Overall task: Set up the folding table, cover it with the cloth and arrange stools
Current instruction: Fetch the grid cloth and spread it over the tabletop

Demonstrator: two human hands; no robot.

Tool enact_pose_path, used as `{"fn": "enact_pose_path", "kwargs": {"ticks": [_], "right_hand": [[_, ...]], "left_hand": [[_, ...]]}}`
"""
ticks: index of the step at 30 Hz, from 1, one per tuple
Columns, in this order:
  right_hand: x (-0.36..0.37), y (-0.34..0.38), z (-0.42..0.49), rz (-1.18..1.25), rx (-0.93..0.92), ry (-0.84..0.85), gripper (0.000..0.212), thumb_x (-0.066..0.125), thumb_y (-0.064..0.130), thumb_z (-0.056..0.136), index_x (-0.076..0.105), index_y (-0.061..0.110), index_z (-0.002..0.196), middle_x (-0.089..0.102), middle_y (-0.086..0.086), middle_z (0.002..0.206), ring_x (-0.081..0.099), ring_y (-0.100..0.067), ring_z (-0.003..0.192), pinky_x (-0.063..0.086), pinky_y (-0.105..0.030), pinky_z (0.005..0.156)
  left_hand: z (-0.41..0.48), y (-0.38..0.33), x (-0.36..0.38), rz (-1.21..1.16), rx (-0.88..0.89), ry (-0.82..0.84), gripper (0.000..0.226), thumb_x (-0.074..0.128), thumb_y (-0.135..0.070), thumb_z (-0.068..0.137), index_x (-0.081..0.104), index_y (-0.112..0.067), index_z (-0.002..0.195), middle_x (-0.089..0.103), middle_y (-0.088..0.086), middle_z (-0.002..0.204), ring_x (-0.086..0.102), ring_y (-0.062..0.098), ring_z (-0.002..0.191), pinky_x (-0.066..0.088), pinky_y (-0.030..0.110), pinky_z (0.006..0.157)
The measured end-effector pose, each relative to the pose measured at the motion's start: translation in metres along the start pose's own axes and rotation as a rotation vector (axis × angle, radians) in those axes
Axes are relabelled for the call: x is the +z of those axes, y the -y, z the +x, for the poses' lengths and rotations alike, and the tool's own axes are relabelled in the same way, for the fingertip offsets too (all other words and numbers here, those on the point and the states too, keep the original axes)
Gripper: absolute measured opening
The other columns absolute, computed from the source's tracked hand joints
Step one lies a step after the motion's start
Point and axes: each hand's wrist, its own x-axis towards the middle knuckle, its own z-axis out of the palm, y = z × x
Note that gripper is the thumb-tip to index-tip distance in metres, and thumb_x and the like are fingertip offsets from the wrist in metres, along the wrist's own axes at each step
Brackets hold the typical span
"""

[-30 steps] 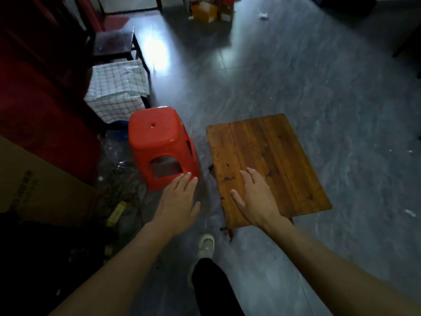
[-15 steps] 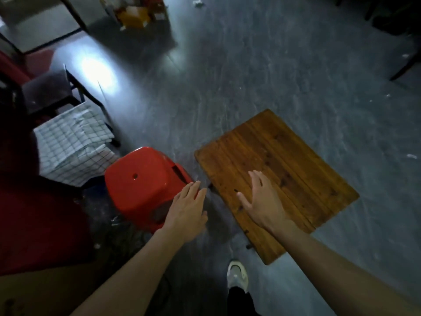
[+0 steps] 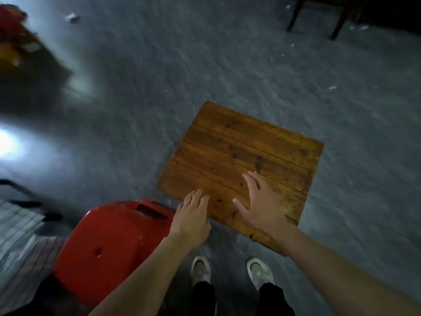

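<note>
Wooden folding table (image 3: pixel 246 144) stands on floor at our feet. Left hand (image 3: pixel 192 216) and right hand (image 3: pixel 262 206): fingers spread, holding nothing, over its near edge. We'd press evenly to test the legs; checked cloth (image 3: pixel 18 242) lies beyond red stool (image 3: pixel 109 242)

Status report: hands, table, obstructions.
Left hand open at near edge of table, right hand open over the top. Table bare, cloth off left. Red stool close beside it.
</note>
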Motion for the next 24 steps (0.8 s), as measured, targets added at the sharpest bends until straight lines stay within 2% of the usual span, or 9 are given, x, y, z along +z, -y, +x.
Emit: {"fn": "enact_pose_path", "kwargs": {"ticks": [5,9,12,16,19,22,24], "right_hand": [[0.053,-0.012,0.001,0.033,0.123,-0.072,0.076,0.053,0.054,0.094,0.026,0.016,0.153,0.022,-0.004,0.161,0.016,-0.021,0.15,0.024,-0.042,0.121],[0.106,-0.032,0.002,0.078,0.186,-0.076,0.08,0.057,0.054,0.091,0.025,0.016,0.154,0.02,-0.001,0.162,0.017,-0.019,0.15,0.025,-0.037,0.12],[0.149,-0.051,0.007,0.03,0.198,-0.016,0.09,0.059,0.059,0.088,0.018,0.018,0.156,0.013,0.001,0.164,0.01,-0.019,0.152,0.019,-0.037,0.122],[0.193,-0.063,0.013,-0.033,0.224,-0.026,0.103,0.068,0.06,0.081,0.017,0.013,0.156,0.01,-0.003,0.164,0.004,-0.022,0.152,0.007,-0.033,0.121],[0.213,-0.07,0.023,-0.105,0.214,0.001,0.114,0.072,0.063,0.075,0.013,0.01,0.157,0.002,-0.006,0.165,0.0,-0.025,0.152,0.01,-0.041,0.124],[0.227,-0.074,0.03,-0.188,0.185,0.019,0.123,0.074,0.064,0.069,0.011,0.006,0.157,0.0,-0.012,0.165,-0.004,-0.031,0.152,0.01,-0.047,0.123],[0.234,-0.074,0.031,-0.253,0.17,0.027,0.121,0.078,0.053,0.072,0.008,0.003,0.156,-0.003,-0.017,0.164,-0.007,-0.035,0.152,0.007,-0.049,0.122]], "left_hand": [[0.036,0.04,0.027,0.079,0.088,0.009,0.073,0.058,-0.033,0.09,0.021,-0.021,0.152,0.012,0.005,0.163,0.007,0.024,0.151,0.023,0.041,0.12],[0.064,0.059,0.065,0.092,0.134,0.034,0.078,0.058,-0.04,0.089,0.017,-0.021,0.153,0.01,0.004,0.163,0.005,0.022,0.15,0.022,0.038,0.119],[0.085,0.065,0.096,0.099,0.219,0.038,0.087,0.061,-0.048,0.086,0.012,-0.023,0.154,0.005,0.003,0.164,0.001,0.021,0.151,0.018,0.038,0.119],[0.107,0.07,0.132,0.186,0.326,0.025,0.098,0.066,-0.049,0.084,0.003,-0.023,0.155,-0.005,0.003,0.164,-0.003,0.022,0.151,0.009,0.037,0.12],[0.129,0.072,0.147,0.268,0.398,0.019,0.101,0.068,-0.046,0.083,0.002,-0.023,0.155,-0.013,0.003,0.163,-0.005,0.023,0.151,0.01,0.038,0.121],[0.147,0.075,0.153,0.366,0.458,0.001,0.115,0.077,-0.04,0.075,-0.004,-0.023,0.155,-0.017,0.006,0.162,-0.008,0.025,0.151,0.005,0.042,0.121],[0.155,0.08,0.155,0.417,0.494,-0.017,0.126,0.083,-0.038,0.068,-0.006,-0.022,0.155,-0.015,0.009,0.163,-0.007,0.028,0.151,0.004,0.046,0.122]]}}
